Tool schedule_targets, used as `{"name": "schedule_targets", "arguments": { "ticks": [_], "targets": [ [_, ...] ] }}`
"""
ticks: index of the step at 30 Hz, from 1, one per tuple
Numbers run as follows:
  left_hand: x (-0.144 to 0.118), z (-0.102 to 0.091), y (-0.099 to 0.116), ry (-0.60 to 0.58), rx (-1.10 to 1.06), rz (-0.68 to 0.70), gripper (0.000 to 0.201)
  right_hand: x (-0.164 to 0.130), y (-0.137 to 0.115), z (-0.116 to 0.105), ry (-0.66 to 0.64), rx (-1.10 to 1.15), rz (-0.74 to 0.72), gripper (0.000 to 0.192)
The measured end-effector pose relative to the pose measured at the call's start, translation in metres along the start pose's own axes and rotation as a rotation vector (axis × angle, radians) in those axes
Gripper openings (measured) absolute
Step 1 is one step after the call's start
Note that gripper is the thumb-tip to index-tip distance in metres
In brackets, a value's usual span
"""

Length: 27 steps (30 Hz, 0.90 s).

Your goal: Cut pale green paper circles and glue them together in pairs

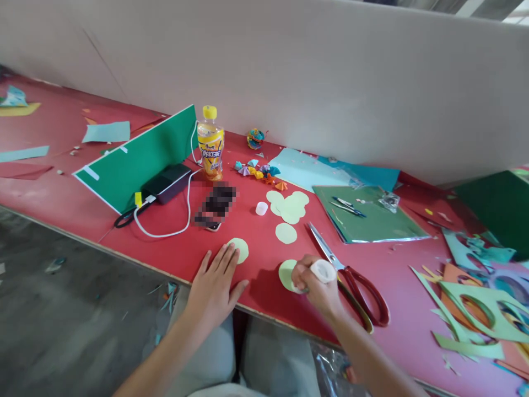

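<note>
Two bare hands worked at the near edge of the red table (61,182). The right hand (316,284) was curled shut around a white glue stick (323,271), its tip pressed down on a pale green paper circle (286,274) that lay under and just left of the fist. The left hand (215,284) lay flat with fingers spread, holding nothing; its fingertips touched the near edge of a second green circle (239,249). Just right of the gripping hand, almost touching it, lay red-handled scissors (351,275), blades pointing away from the person. Beyond the grip sat a lone circle (286,233), then a loose pile of circles (289,205) with a small white cap (262,208) beside it. Farther back stood a yellow drink bottle (210,144), near a row of small folded paper shapes (260,172). Well to the right of the grip lay green and orange paper offcuts (475,309).
</note>
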<state>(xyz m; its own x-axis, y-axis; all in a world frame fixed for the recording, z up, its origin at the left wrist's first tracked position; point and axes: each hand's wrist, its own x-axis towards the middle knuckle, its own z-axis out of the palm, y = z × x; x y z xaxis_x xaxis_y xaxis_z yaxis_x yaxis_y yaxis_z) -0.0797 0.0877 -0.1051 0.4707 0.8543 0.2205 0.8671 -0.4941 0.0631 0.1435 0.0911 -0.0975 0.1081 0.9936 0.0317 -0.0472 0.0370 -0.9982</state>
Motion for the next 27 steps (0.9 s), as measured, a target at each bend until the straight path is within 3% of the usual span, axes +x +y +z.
{"name": "schedule_targets", "arguments": {
  "ticks": [2,5,10,14,17,22,27],
  "targets": [
    [0.000,0.000,0.001,-0.012,0.010,-0.006,0.055,0.004,0.000,0.010,-0.047,0.051,0.045,0.025],
    [0.001,0.001,0.000,-0.017,0.018,0.002,0.055,0.022,0.000,0.017,0.029,0.061,0.018,0.023],
    [0.000,0.002,0.000,0.004,0.032,0.005,0.055,0.015,-0.002,-0.002,0.139,0.067,-0.024,0.021],
    [0.002,0.002,0.001,0.020,0.018,0.006,0.054,0.000,-0.003,0.008,0.049,0.075,0.069,0.022],
    [0.002,0.002,-0.001,0.024,-0.007,0.019,0.054,0.015,-0.006,0.020,0.038,0.013,0.050,0.023],
    [-0.004,0.000,-0.004,0.009,0.005,0.050,0.055,0.023,-0.012,0.002,0.154,0.007,-0.023,0.019],
    [-0.014,0.002,0.006,0.037,0.006,0.058,0.056,0.003,-0.014,0.004,0.039,-0.028,0.047,0.025]
  ]
}}
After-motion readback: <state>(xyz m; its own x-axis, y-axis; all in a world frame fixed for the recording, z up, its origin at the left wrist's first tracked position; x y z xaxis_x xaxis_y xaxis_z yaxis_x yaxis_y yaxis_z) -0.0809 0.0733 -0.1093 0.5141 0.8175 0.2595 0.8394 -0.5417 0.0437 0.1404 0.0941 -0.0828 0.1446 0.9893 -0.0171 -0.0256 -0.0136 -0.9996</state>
